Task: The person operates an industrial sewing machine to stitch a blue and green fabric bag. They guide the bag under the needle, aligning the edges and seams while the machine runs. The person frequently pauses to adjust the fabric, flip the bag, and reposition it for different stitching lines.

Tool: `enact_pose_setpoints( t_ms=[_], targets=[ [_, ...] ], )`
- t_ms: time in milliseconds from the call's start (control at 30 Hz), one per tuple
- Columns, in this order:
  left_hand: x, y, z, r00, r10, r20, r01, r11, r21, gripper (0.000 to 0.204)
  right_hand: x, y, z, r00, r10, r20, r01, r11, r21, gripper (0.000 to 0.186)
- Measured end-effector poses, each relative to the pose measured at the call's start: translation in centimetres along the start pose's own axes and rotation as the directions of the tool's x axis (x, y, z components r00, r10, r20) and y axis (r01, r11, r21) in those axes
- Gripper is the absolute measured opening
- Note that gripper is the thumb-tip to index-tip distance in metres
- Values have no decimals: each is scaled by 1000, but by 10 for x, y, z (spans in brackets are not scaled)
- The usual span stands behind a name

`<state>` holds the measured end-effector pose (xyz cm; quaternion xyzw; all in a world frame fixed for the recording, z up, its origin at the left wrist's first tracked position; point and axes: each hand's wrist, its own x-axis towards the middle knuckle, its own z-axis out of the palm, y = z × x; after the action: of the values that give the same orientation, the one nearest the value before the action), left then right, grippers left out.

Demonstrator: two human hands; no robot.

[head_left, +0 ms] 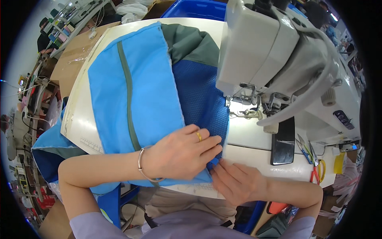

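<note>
A sewn fabric piece (155,87), light blue with a grey-green strip, lies over the machine table. Dark-blue mesh (201,93) forms its right part, with grey-green cloth (191,42) at the far end. On the mesh, my left hand (185,153) has its fingers bent and closed over the near right edge. My right hand (238,181) pinches that same edge at the near corner, close beside the left fingertips. A small bright-blue bit (214,161) shows between the hands. The sewing machine's (258,47) needle area, at the far right of the mesh, lies against its edge.
The white table (254,155) carries a black rectangular plate (283,141), scissors (314,159) and thread snips on the right. Beyond its far edge is a blue bin (195,8). Cardboard (79,55) stands at left, and more blue fabric (55,147) hangs over the left side.
</note>
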<state>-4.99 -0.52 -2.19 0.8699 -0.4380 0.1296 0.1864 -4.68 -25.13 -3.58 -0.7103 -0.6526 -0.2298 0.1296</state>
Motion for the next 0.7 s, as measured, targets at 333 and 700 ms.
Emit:
enact_pose_setpoints(
  t_ms=[333,700],
  targets=[
    [20,-47,2,998,29,55,-30,1000,3,39,5,18,20,979,183,-90,-184,983,-5,25],
    [35,-34,-30,999,-45,2,44,987,155,31,7,15,26,923,358,-139,-335,927,167,32]
  ],
)
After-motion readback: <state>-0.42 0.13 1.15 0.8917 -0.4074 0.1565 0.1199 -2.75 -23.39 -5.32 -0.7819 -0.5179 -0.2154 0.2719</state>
